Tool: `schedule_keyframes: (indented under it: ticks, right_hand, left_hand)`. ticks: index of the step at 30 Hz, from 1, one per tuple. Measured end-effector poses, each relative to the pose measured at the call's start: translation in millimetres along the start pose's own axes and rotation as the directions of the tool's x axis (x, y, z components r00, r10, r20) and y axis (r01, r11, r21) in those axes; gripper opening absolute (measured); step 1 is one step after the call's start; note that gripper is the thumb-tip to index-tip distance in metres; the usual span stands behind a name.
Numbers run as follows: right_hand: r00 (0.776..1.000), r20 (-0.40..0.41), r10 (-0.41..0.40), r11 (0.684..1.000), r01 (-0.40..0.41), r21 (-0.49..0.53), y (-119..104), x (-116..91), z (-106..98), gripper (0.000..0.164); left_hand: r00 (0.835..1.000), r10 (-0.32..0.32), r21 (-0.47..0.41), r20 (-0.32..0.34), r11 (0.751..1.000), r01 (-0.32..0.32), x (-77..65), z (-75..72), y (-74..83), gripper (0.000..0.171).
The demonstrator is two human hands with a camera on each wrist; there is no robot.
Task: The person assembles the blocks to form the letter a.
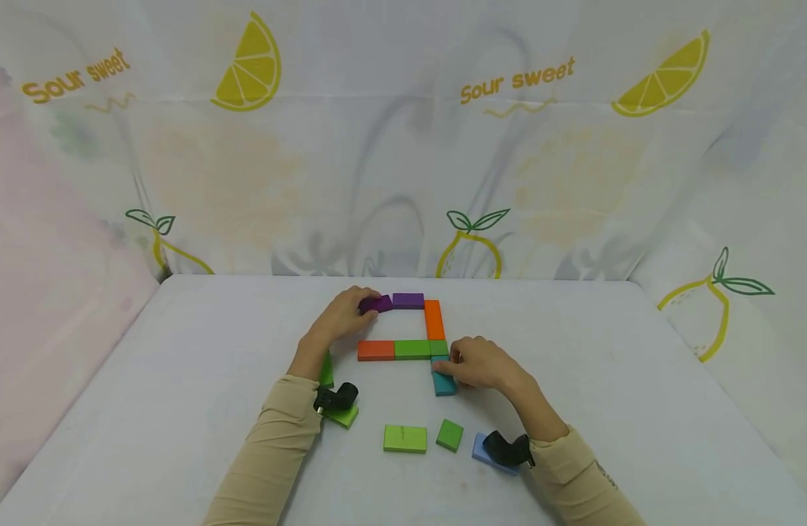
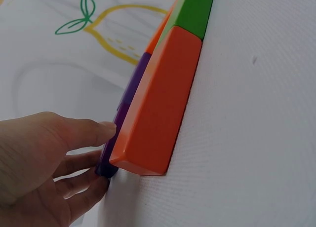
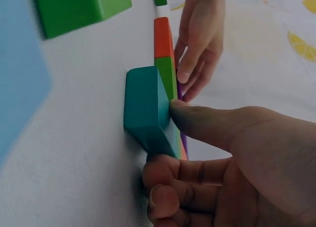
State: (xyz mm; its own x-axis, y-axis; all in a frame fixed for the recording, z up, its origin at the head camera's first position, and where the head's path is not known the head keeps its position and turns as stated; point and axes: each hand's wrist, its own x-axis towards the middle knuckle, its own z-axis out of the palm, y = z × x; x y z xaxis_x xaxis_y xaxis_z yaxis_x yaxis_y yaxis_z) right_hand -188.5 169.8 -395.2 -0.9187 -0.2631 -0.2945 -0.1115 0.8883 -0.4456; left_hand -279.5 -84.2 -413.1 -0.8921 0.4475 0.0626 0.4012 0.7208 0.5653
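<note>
Pinching, left hand: the left hand (image 1: 340, 314) has its fingertips on the end of a purple block (image 1: 377, 304), thumb and fingers closed around it, as the left wrist view shows.
Right hand: the right hand (image 1: 482, 363) grips a teal block (image 1: 444, 381), thumb on one face and curled fingers on the other, pretty clear from the right wrist view.
Purple block spot: at the left fingertips, end to end with a second purple block (image 1: 408, 300) on its far side.
Teal block spot: under the right thumb, butted against the small green block (image 1: 439, 348).
Between the hands: a horizontal orange block (image 1: 375, 350) and a green block (image 1: 412, 349) lie in a row, with an upright orange block (image 1: 433, 319) running from that row to the purple pair.
Near the wrists: a light green block (image 1: 405, 438), a green square block (image 1: 450, 435) and a blue block (image 1: 485, 451) by the right wrist; more green pieces (image 1: 342, 416) by the left wrist, partly hidden.
Surface: white table (image 1: 640, 409), lemon-print curtain (image 1: 508, 146) behind.
</note>
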Motion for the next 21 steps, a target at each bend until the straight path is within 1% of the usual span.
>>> schedule_keyframes:
  ticks: [6,14,17,21]
  right_hand:
    - [1.0,-0.001,-0.013,1.0,0.013,0.003,0.8,0.2,-0.1,0.033]
    - [1.0,0.0,-0.008,1.0,0.008,0.014,1.5,-0.6,-0.1,0.034]
    - [1.0,-0.005,-0.027,1.0,0.027,0.013,2.1,-0.8,0.1,0.035]
    - [0.999,-0.01,-0.053,0.998,0.053,0.022,3.0,-1.7,-0.6,0.035]
  left_hand:
    - [1.0,-0.009,0.004,0.003,1.0,0.009,-0.5,0.5,-0.4,0.038]
    - [1.0,0.021,-0.008,-0.014,1.0,-0.021,-0.8,-0.1,0.5,0.039]
    - [0.999,0.041,0.001,-0.019,0.999,-0.041,-1.4,-1.8,1.4,0.04]
    - [0.998,0.06,0.017,-0.021,0.998,-0.06,-4.2,-7.9,4.5,0.04]
